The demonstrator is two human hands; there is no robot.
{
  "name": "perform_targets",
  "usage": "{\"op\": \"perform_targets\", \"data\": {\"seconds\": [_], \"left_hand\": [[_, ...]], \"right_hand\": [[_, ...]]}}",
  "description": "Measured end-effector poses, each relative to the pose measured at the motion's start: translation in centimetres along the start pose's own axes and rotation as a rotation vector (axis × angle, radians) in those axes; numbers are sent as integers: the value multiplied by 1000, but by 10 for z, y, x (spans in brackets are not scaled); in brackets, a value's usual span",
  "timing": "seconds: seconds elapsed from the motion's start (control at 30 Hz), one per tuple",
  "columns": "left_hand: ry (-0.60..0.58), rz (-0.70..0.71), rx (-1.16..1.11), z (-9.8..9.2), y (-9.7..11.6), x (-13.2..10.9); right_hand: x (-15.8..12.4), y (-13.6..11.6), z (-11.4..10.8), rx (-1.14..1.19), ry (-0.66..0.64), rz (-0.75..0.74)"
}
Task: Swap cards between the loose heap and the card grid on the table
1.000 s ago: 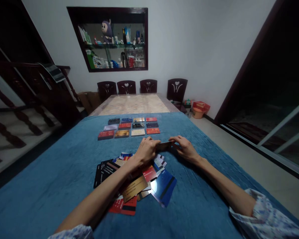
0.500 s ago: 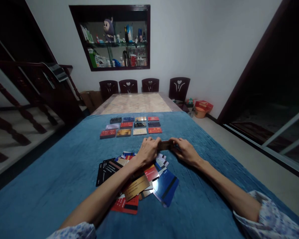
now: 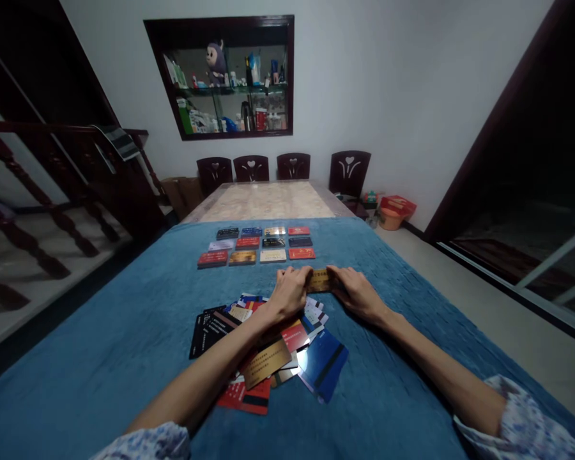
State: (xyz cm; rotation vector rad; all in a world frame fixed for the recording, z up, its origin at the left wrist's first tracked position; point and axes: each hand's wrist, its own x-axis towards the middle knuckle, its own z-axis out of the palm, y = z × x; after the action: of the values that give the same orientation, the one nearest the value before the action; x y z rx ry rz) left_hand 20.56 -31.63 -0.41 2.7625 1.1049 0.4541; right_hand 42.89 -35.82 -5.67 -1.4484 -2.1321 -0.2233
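Note:
Between my two hands is a gold card (image 3: 320,280) with dark lettering, its face tilted toward me; whether it is one card or a small stack I cannot tell. My left hand (image 3: 291,292) is closed on its left end, and my right hand (image 3: 358,291) is closed on its right end. Under and beside my left forearm lies a loose, overlapping pile of cards, with a blue card (image 3: 323,365), a gold card (image 3: 268,363), a red card (image 3: 245,397) and black cards (image 3: 208,333) showing. Part of the pile is hidden by the arm.
Beyond my hands, small card stacks stand in three rows, among them a red stack (image 3: 213,258) and a cream stack (image 3: 273,255). A blue cloth (image 3: 124,332) covers the near table. Dark chairs (image 3: 349,171) line the far end. A stair railing (image 3: 52,191) runs along the left.
The card between my hands has turned from a dark, edge-like view to show its gold lettered face. The whole view has shifted slightly; the pile and rows look the same.

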Motion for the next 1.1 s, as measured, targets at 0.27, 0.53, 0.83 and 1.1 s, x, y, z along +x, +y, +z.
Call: {"op": "perform_targets", "data": {"seconds": [0.27, 0.53, 0.83, 1.1], "left_hand": [[10, 29, -12, -7, -5, 3], [-9, 54, 89, -17, -6, 4], [-42, 81, 178, -30, -8, 2], [-53, 79, 228, -37, -10, 0]], "right_hand": [[1, 2, 0, -6, 42, -22], [3, -6, -10, -19, 58, -27], [7, -10, -10, -103, 81, -67], [20, -12, -14, -103, 55, -100]]}}
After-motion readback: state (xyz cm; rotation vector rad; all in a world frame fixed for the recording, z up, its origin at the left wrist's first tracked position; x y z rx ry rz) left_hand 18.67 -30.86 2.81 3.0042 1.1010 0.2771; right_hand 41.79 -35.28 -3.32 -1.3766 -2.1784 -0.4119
